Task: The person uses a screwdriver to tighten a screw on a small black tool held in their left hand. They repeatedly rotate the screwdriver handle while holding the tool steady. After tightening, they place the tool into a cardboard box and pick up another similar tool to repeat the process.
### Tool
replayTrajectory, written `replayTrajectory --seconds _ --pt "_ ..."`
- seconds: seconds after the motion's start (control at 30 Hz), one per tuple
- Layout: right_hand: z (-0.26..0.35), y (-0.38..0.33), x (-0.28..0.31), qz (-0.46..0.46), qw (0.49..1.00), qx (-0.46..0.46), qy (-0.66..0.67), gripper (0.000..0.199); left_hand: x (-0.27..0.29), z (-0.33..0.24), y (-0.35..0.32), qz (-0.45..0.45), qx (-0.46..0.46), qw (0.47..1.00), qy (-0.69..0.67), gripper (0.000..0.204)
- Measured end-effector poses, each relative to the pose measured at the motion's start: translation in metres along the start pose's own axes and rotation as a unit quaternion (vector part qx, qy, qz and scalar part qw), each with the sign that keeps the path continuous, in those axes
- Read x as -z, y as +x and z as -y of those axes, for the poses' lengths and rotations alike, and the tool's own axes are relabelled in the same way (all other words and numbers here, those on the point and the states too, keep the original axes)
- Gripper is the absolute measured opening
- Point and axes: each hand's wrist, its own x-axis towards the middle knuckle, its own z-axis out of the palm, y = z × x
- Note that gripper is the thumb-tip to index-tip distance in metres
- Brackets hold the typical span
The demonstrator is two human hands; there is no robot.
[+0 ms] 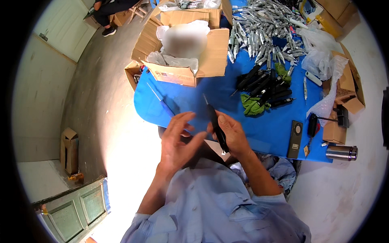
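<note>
My right hand (233, 135) is closed around a black pen-shaped tool (212, 115). Its thin metal tip points away from me, and a small white piece shows at its lower end. To the left, my left hand (174, 141) is raised with fingers spread and slightly blurred, holding nothing. Just beyond its fingertips, a screwdriver (166, 107) with a blue handle and long thin shaft lies on the blue table cover (194, 95). Similar black tools (263, 86) form a heap to the right, beside crumpled green cloth (252, 106).
An opened cardboard box (172, 74) with plastic lining stands at the far left of the table. Many silvery pen-like pieces (263, 28) are heaped at the back. A dark flat device (295, 139) and a steel flask (341, 153) sit at right. Another person (111, 14) sits far left.
</note>
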Motion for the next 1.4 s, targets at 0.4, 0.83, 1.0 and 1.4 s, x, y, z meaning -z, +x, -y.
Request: replayTrajectory --seconds 0.4,0.83,1.0,1.4 --pt "-0.012 -0.015 -0.031 0.039 0.991 0.01 -0.125 0.05 0.012 0.006 -0.004 0.085 -0.07 0.985 0.133 0.071" --pt "-0.008 -0.021 -0.06 0.095 0.981 0.016 -0.169 0.047 0.027 0.026 -0.017 -0.026 -0.08 0.991 0.106 0.03" --pt "-0.009 -0.02 -0.07 0.09 0.979 0.026 -0.181 0.046 0.022 0.033 -0.021 -0.104 -0.051 0.991 0.072 0.022" --pt "-0.031 -0.035 -0.069 0.095 0.985 -0.012 -0.147 0.047 0.081 0.053 0.005 -0.202 0.132 0.963 -0.12 0.028"
